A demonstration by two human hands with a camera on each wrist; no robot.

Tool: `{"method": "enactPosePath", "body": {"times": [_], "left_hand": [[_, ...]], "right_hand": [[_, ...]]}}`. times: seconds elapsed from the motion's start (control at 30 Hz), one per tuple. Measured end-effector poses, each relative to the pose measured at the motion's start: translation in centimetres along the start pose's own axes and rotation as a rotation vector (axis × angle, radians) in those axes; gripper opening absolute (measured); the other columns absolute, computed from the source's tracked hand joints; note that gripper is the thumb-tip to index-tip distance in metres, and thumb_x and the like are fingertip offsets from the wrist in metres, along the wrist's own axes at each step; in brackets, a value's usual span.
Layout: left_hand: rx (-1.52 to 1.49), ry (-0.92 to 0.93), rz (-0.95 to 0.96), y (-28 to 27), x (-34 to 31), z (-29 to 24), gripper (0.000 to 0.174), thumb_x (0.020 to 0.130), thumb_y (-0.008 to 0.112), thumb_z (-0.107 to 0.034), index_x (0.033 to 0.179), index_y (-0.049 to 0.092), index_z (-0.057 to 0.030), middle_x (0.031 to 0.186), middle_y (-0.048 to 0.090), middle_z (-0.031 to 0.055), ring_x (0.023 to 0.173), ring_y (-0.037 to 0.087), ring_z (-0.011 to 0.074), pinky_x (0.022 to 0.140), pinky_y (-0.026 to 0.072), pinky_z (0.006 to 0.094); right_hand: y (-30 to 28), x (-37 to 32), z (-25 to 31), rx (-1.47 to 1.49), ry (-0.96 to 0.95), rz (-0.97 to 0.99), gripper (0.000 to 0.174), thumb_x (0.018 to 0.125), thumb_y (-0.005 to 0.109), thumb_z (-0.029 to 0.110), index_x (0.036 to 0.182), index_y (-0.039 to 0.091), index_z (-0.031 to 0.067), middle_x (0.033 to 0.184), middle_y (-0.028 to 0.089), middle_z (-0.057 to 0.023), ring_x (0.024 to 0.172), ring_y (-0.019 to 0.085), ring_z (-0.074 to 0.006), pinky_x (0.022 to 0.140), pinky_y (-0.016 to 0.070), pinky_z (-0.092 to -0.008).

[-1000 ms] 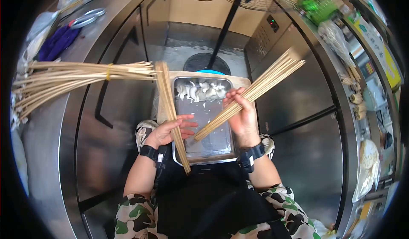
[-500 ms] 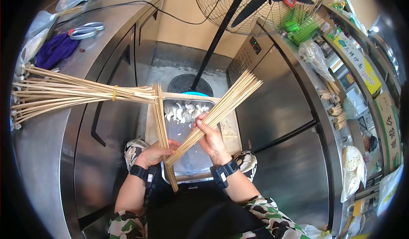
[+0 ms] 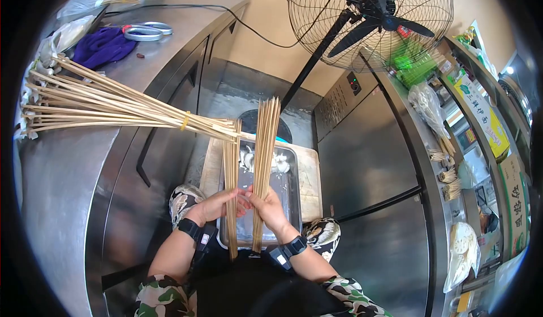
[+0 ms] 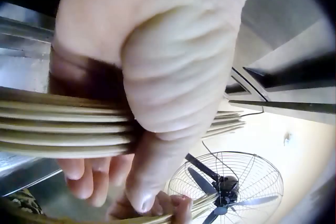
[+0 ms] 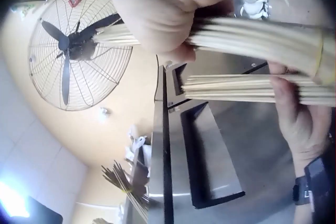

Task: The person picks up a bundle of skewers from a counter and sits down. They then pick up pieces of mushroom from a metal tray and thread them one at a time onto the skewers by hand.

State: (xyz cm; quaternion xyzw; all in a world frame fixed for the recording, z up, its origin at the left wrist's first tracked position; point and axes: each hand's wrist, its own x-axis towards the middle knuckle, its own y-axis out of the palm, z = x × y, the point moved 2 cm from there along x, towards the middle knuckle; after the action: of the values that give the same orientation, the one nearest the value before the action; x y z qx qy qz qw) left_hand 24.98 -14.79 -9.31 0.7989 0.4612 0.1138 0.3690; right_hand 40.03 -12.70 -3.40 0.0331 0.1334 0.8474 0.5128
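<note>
Hands [image 3: 270, 208] each grip stick bundle [image 3: 266, 147]; white pieces [image 3: 280, 163] partly hidden behind right one.

Your far wall [image 3: 266, 23] is plain beige, with a dark grey band [image 3: 254, 82] below it and a patchy grey floor [image 3: 298, 116]. A steel counter [image 3: 62, 181] runs along your left. Steel cabinets [image 3: 367, 147] line your right, with shelving [image 3: 481, 76] beyond. A black pedestal fan [image 3: 389, 23] stands at the far end. Your right wrist view shows a bright white light [image 5: 13, 203] near a pale panelled ceiling [image 5: 42, 134].
</note>
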Motion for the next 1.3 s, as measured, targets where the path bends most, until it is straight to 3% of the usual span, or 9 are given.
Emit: {"method": "enactPosePath", "body": {"times": [0.13, 0.43, 0.73, 0.83, 0.93, 1.13, 1.17, 1.27, 1.3], "left_hand": [[-0.076, 0.032, -0.011, -0.6, 0.6, 0.4, 0.04, 0.094, 0.038, -0.038, 0.114, 0.046, -0.0048, 0.094, 0.06, 0.0112, 0.088, 0.058, 0.0206, 0.08, 0.0461, 0.0346], [-0.051, 0.101, -0.029, -2.0, 1.0, 1.2, 0.032, 0.093, 0.044, -0.029, 0.104, 0.053, -0.0008, 0.091, 0.06, 0.0105, 0.087, 0.058, 0.0204, 0.082, 0.046, 0.0341], [-0.037, 0.091, -0.103, -1.5, 0.5, 0.7, 0.03, 0.089, 0.054, -0.029, 0.098, 0.058, 0.0, 0.087, 0.062, 0.0106, 0.084, 0.06, 0.019, 0.078, 0.0491, 0.0306], [-0.003, 0.094, -0.142, -1.4, 0.5, 0.6, 0.032, 0.089, 0.054, -0.028, 0.106, 0.054, -0.0016, 0.089, 0.061, 0.0106, 0.086, 0.06, 0.0197, 0.081, 0.0482, 0.0318], [-0.017, 0.141, -0.215, -1.9, 0.9, 0.9, 0.037, 0.089, 0.054, -0.028, 0.116, 0.046, -0.0033, 0.1, 0.058, 0.0109, 0.095, 0.057, 0.0204, 0.085, 0.0458, 0.0333], [-0.076, 0.238, -0.062, -0.9, 0.7, 0.5, 0.044, 0.088, 0.055, -0.028, 0.122, 0.04, -0.0062, 0.118, 0.049, 0.0103, 0.109, 0.049, 0.0212, 0.089, 0.043, 0.0361], [-0.075, 0.238, -0.004, -1.2, 0.7, 0.8, 0.047, 0.088, 0.055, -0.029, 0.125, 0.038, -0.0063, 0.119, 0.049, 0.0105, 0.11, 0.049, 0.0217, 0.091, 0.0419, 0.0369], [-0.091, 0.226, 0.056, -1.5, 0.4, 0.6, 0.054, 0.088, 0.054, -0.032, 0.13, 0.034, -0.0048, 0.121, 0.05, 0.0117, 0.109, 0.051, 0.0231, 0.093, 0.0414, 0.0379], [-0.112, 0.212, -0.001, -1.3, 0.2, 0.5, 0.054, 0.087, 0.054, -0.032, 0.129, 0.036, -0.0029, 0.12, 0.05, 0.0125, 0.106, 0.053, 0.0234, 0.091, 0.043, 0.0373]], "right_hand": [[-0.8, 0.0, -0.9, -0.002, 0.108, 0.035, 0.013, 0.088, 0.054, 0.013, 0.097, 0.052, 0.0034, 0.072, 0.052, 0.0009, 0.06, 0.048, -0.0062, 0.055, 0.0409, -0.02], [-1.5, -0.9, -1.9, 0.017, 0.273, -0.035, 0.014, 0.089, 0.053, 0.02, 0.091, 0.05, 0.006, 0.062, 0.051, 0.0004, 0.047, 0.048, -0.0085, 0.041, 0.0399, -0.0204], [-2.4, -1.3, -2.4, 0.149, 0.32, 0.054, 0.012, 0.089, 0.053, 0.019, 0.09, 0.049, 0.0075, 0.062, 0.054, -0.002, 0.045, 0.049, -0.0098, 0.039, 0.0405, -0.0218], [-3.0, -1.4, -3.0, 0.166, 0.315, 0.042, 0.017, 0.089, 0.053, 0.021, 0.095, 0.05, 0.0052, 0.065, 0.055, -0.0045, 0.048, 0.051, -0.0134, 0.044, 0.043, -0.0239], [-3.3, -1.5, -3.0, 0.125, 0.295, 0.007, 0.014, 0.089, 0.053, 0.019, 0.093, 0.048, 0.0077, 0.07, 0.055, -0.0022, 0.056, 0.052, -0.0081, 0.049, 0.0434, -0.0204], [-0.1, -0.7, 0.6, -0.36, 0.02, 0.085, 0.029, 0.091, 0.05, 0.016, 0.116, 0.045, 0.0037, 0.088, 0.054, -0.0061, 0.076, 0.054, -0.0134, 0.069, 0.0458, -0.0254], [1.3, -0.9, 1.9, -0.585, -0.142, 0.108, 0.032, 0.089, 0.051, 0.012, 0.118, 0.045, 0.0026, 0.093, 0.053, -0.007, 0.079, 0.055, -0.0148, 0.071, 0.0463, -0.0264], [1.6, -0.7, 0.1, -0.958, -0.495, 0.225, 0.028, 0.086, 0.054, 0.008, 0.112, 0.05, 0.0001, 0.097, 0.051, -0.0088, 0.079, 0.055, -0.0149, 0.07, 0.0464, -0.0264], [1.2, -0.7, -0.6, -0.83, -0.364, 0.215, 0.025, 0.084, 0.056, 0.006, 0.108, 0.052, -0.001, 0.098, 0.051, -0.0098, 0.076, 0.055, -0.0151, 0.069, 0.0466, -0.0272]]}}
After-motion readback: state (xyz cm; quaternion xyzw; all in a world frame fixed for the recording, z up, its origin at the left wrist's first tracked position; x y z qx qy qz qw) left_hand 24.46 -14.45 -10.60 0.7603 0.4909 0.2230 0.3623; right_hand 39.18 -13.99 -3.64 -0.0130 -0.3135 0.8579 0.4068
